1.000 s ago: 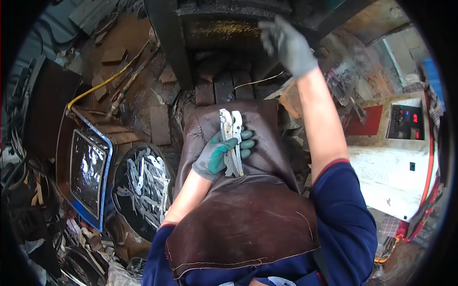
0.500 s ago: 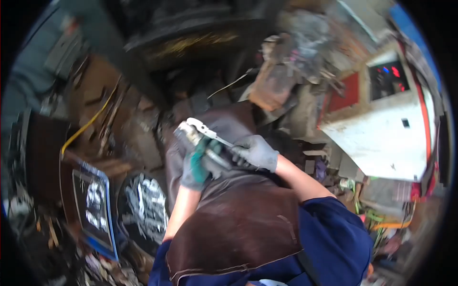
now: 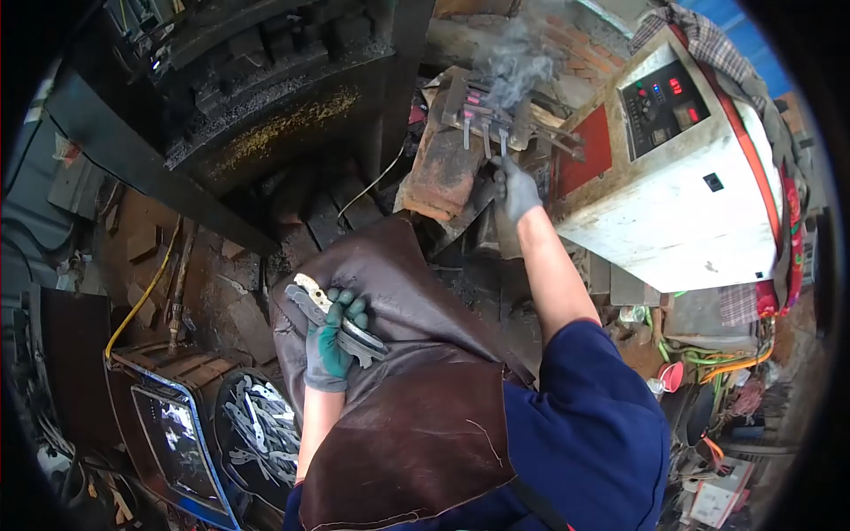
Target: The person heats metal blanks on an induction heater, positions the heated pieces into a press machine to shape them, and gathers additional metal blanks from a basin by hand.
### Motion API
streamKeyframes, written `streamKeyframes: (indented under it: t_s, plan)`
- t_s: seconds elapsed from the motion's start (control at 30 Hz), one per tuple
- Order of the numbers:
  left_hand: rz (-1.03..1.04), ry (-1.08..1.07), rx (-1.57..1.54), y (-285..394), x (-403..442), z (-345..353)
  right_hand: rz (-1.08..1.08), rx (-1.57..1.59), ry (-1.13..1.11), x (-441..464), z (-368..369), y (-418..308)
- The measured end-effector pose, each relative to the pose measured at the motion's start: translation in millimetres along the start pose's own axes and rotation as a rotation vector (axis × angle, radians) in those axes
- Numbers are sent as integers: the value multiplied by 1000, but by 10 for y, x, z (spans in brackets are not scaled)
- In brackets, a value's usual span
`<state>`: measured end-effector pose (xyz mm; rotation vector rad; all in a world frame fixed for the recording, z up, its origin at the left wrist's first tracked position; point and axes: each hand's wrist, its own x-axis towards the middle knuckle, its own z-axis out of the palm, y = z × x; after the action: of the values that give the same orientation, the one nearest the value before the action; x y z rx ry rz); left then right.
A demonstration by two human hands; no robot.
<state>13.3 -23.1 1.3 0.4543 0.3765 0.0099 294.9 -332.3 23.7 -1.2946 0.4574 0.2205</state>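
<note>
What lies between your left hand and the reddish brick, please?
In the head view, the brown apron covers most of the stretch between the left hand and the reddish brick.

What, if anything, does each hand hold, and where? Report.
Left hand: metal pieces, gripped around their middle. Right hand: at the lower end of a metal strip; grip unclear.

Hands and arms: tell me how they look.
The left hand wears a glove with a grey cuff and green over the thumb; the right hand wears a glove that shows grey from this side. The navy sleeves are short, leaving the forearms bare.
</note>
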Motion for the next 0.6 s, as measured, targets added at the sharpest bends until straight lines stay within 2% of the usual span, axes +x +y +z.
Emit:
streamKeyframes:
  t_s: [0.1, 0.17, 0.23, 0.3, 0.37, 0.43, 0.5, 0.6]
  plan:
    - [-32, -2, -39, 23, -7, 27, -17, 14, 75, 139, 27, 2]
    - [-33, -3, -42, 39, -13, 26, 35, 215, 32, 171, -93, 121]
    - [-19, 1, -56, 27, 7, 7, 54, 247, -27, -254, 87, 37]
    - [-37, 44, 36, 25, -1, -35, 113, 147, -227, -363, 335, 46]
    - [-86, 68, 80, 63, -34, 29, 89, 54, -357, -457, 936, -105]
    - [-80, 2, 69, 79, -26, 56, -208, -239, -503, -614, 1711, -320]
    - [-114, -14, 22, 65, 5, 6, -324, -246, -683, -508, 2410, -440]
    - [-98, 1, 39, 68, 4, 10, -130, -109, -771, -504, 3322, -675]
